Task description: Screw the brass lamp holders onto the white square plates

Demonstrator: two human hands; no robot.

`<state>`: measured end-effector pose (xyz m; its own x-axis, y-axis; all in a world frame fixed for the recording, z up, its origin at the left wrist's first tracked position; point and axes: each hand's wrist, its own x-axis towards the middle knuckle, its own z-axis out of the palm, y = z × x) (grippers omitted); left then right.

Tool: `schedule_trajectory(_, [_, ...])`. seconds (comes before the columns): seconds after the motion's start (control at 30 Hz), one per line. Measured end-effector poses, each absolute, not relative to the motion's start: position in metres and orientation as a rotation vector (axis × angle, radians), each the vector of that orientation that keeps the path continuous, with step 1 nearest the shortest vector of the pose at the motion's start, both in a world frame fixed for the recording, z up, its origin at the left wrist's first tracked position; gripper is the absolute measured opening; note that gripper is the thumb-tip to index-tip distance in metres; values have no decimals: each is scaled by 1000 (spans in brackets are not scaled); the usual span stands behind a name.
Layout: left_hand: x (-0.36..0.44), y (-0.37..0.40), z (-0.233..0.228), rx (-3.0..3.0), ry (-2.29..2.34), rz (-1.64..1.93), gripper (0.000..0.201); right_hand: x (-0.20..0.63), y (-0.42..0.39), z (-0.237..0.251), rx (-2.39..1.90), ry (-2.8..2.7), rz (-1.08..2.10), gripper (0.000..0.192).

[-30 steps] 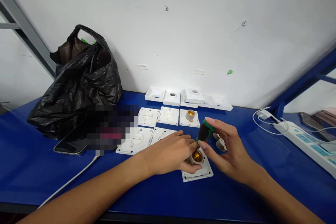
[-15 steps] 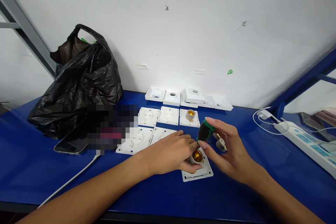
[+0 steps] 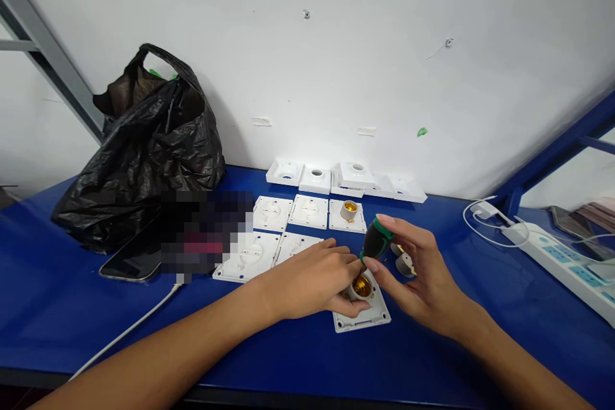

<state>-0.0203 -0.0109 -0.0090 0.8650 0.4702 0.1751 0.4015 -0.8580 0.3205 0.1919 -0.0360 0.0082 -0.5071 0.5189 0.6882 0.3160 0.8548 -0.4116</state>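
Observation:
In the head view, my right hand [image 3: 416, 269] grips a short screwdriver [image 3: 377, 240] by its black and green handle. The handle leans a little, and its tip is hidden behind my left fingers. My left hand [image 3: 319, 278] is closed around a round lamp socket [image 3: 361, 286] with a brass-coloured threaded inside. This socket sits on a square white base plate [image 3: 362, 319], which lies on the blue table. Just behind my right fingers lie loose lamp sockets [image 3: 406, 264], partly hidden.
Several white plates [image 3: 310, 211] lie behind my left hand; one carries a socket [image 3: 348, 209]. White covers [image 3: 314, 178] line the wall. A black plastic bag [image 3: 148, 154] and a phone [image 3: 132, 259] are at left, a power strip [image 3: 560, 253] at right. A white cable [image 3: 127, 332] crosses the table.

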Motion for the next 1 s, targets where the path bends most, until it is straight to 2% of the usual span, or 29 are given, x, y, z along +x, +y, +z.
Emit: schedule_trajectory(1.0, [-21, -12, -10, 2755, 666, 375, 35, 191, -37, 10, -610, -2152, 287, 77])
